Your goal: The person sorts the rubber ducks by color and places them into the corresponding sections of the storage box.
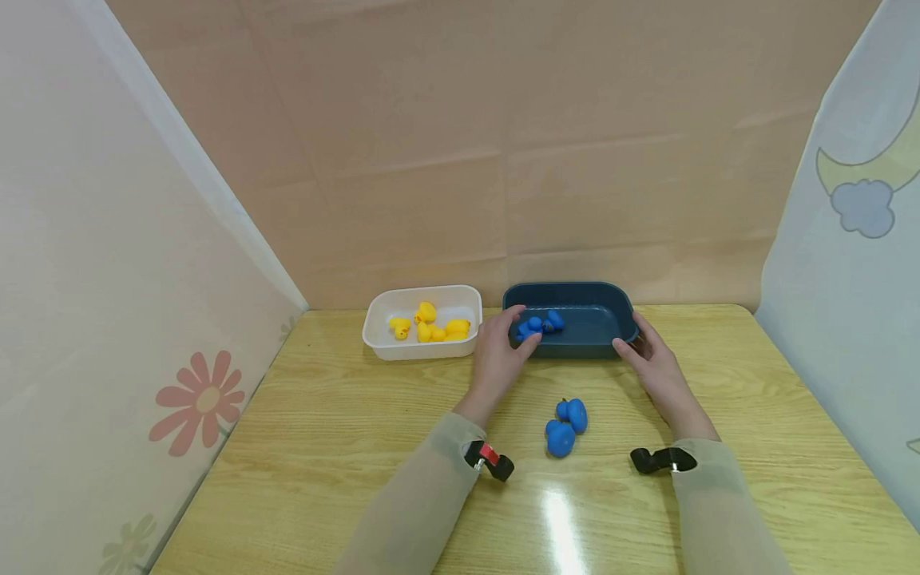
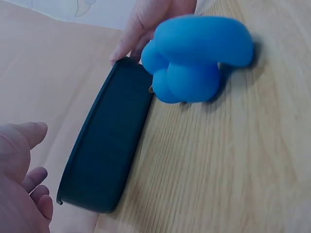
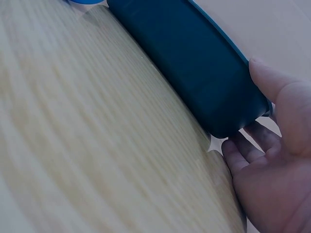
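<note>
A dark blue tray (image 1: pixel 611 348) stands near the table's far edge, with small blue rubber ducks (image 1: pixel 553 321) at its left side. My right hand (image 1: pixel 661 375) holds the tray's right end; in the right wrist view the thumb lies at the rim and the fingers (image 3: pixel 235 158) against the end wall. At the opposite end, my left hand (image 1: pixel 496 359) is held with thumb and fingers spread. The left wrist view shows that hand (image 2: pixel 22 170) apart from the tray (image 2: pixel 107 141). Two blue ducks (image 1: pixel 561 439) lie together on the table between the forearms.
Left of the dark tray is a white tray (image 1: pixel 424 350) with several yellow rubber ducks (image 1: pixel 426 311) in it. A beige cloth backdrop (image 1: pixel 503 160) rises behind the wooden table (image 1: pixel 316 447). Patterned cloth walls (image 1: pixel 108 239) close off both sides.
</note>
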The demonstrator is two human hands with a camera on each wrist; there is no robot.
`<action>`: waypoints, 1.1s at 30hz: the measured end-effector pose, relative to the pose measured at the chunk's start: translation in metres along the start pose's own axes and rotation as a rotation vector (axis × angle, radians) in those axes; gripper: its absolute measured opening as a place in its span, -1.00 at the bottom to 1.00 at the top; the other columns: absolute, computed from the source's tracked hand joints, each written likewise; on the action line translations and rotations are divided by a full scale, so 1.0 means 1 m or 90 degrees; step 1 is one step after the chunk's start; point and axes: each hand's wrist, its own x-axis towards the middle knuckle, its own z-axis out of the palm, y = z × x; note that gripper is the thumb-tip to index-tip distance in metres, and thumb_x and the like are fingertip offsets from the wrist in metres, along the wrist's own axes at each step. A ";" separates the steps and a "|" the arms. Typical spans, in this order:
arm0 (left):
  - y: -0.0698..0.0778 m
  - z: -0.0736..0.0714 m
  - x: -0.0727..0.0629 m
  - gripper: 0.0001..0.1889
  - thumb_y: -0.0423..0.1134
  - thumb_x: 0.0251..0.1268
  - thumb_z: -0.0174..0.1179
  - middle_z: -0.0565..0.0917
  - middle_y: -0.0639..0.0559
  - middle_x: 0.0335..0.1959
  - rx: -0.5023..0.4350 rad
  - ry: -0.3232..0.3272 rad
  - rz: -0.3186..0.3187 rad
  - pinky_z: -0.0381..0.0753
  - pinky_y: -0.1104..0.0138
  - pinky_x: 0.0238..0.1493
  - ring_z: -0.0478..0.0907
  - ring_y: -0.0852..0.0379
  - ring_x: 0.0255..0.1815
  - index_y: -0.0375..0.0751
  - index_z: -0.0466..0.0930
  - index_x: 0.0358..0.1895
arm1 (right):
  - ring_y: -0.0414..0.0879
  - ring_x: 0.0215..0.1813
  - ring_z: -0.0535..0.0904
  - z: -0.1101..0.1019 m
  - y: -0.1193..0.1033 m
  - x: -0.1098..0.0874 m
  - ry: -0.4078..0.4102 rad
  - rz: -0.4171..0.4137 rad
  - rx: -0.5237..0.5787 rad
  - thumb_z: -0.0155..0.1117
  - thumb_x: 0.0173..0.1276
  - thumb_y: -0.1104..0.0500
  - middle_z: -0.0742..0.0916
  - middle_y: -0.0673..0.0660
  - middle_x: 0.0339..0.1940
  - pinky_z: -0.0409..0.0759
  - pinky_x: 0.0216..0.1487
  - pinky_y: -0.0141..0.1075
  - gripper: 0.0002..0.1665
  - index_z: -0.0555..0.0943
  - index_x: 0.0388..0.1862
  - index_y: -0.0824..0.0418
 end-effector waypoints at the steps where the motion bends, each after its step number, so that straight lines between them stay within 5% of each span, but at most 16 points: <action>1: 0.001 0.000 -0.001 -0.40 -0.04 0.52 0.49 0.72 -0.04 0.31 -0.002 0.003 0.001 0.59 0.06 0.35 0.55 -0.08 0.31 -0.05 0.60 0.53 | 0.38 0.81 -0.07 0.000 0.000 0.000 0.000 -0.001 0.002 0.20 0.75 -0.21 -0.04 0.27 0.87 0.12 0.67 0.34 0.11 -0.28 0.90 -0.12; 17: 0.004 -0.012 -0.024 -0.40 -0.11 0.50 0.52 0.74 -0.04 0.31 -0.050 -0.002 0.026 0.57 0.01 0.39 0.55 -0.10 0.36 -0.13 0.59 0.51 | 0.38 0.81 -0.07 0.000 0.001 0.001 0.000 0.009 0.014 0.21 0.75 -0.19 -0.05 0.27 0.87 0.11 0.68 0.35 0.11 -0.28 0.90 -0.12; 33: 0.002 -0.024 -0.057 -0.38 -0.12 0.48 0.54 0.68 0.02 0.41 -0.063 -0.093 0.040 0.66 0.09 0.30 0.54 -0.04 0.32 -0.04 0.60 0.53 | 0.37 0.81 -0.07 0.001 0.000 -0.001 -0.002 0.005 0.008 0.21 0.74 -0.23 -0.05 0.26 0.87 0.11 0.67 0.34 0.13 -0.29 0.90 -0.11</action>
